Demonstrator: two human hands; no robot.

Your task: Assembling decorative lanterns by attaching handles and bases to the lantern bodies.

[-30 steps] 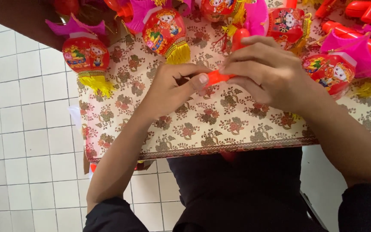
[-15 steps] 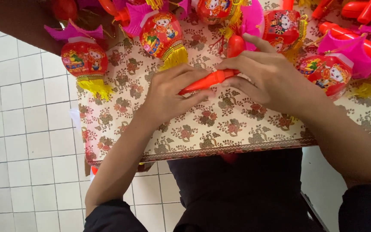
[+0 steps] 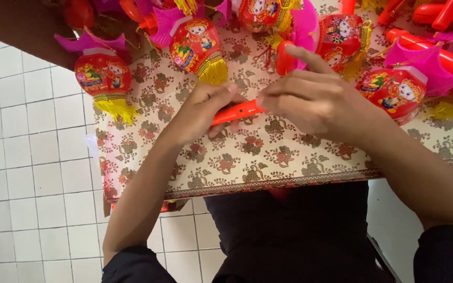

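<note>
My left hand (image 3: pixel 200 112) and my right hand (image 3: pixel 310 99) meet over the table, both gripping a slim orange plastic stick (image 3: pixel 235 111). The left hand holds its left end, the right hand pinches its right end with the index finger raised. Just behind the right fingers lies a red rounded piece (image 3: pixel 284 58). Red toy lanterns with yellow tassels lie around: one at the left (image 3: pixel 102 76), one in the middle (image 3: pixel 197 44), one at the right (image 3: pixel 394 91).
The table carries a beige floral cloth (image 3: pixel 268 162) with a bordered front edge. More orange sticks (image 3: pixel 436 52) and pink paper pieces (image 3: pixel 305 21) crowd the far side. White tiled floor (image 3: pixel 27 173) lies to the left. Another person's arm (image 3: pixel 22 26) shows top left.
The orange stick has been drawn out longer between my hands and sits lower and more level. My hands have shifted slightly apart; the right index finger has lifted.
</note>
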